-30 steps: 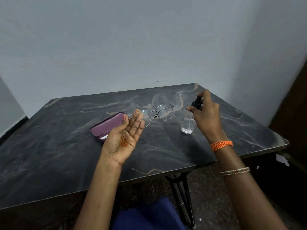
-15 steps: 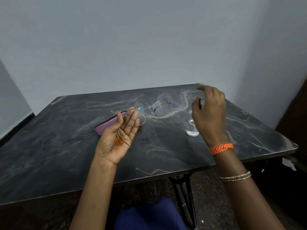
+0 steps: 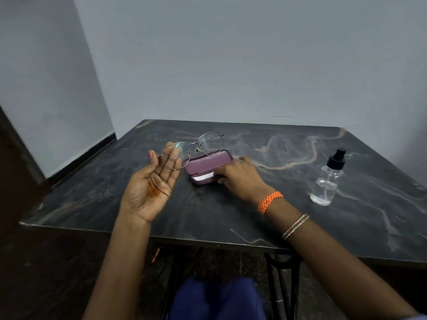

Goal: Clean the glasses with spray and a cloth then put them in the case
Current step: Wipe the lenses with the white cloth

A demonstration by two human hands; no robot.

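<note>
Plain grey walls meet in a corner behind a dark bench [image 3: 231, 211] whose smooth top is veined with pale and tan marble streaks; only 1 view, the head camera, shows it, looking down over both forearms. Raised above the near left part of the bench, the left hand [image 3: 151, 183] is palm up with fingers extended, and its thumb and fingertips pinch the rim of 1 lens of the glasses [image 3: 194, 148], a thin metal wire frame with 2 rounded clear lenses. Holding them aloft by the edge likely keeps the lens faces free of smudges and leaves both sides reachable for wiping. Just behind and below them lies the case [image 3: 208, 166], a rounded oblong shell in matte plum, its lid slightly ajar so a strip of white shows in the gap, probably the cloth, though that is a guess. The right hand [image 3: 240, 179] rests flat and loosely curled against the front right edge of the case, gripping nothing that can be seen, apparently going for that white strip. Well apart to the right stands the spray bottle [image 3: 328, 181], upright, clear-walled with a black pump head and a little liquid at its base, parked within easy reach but out of the way.
</note>
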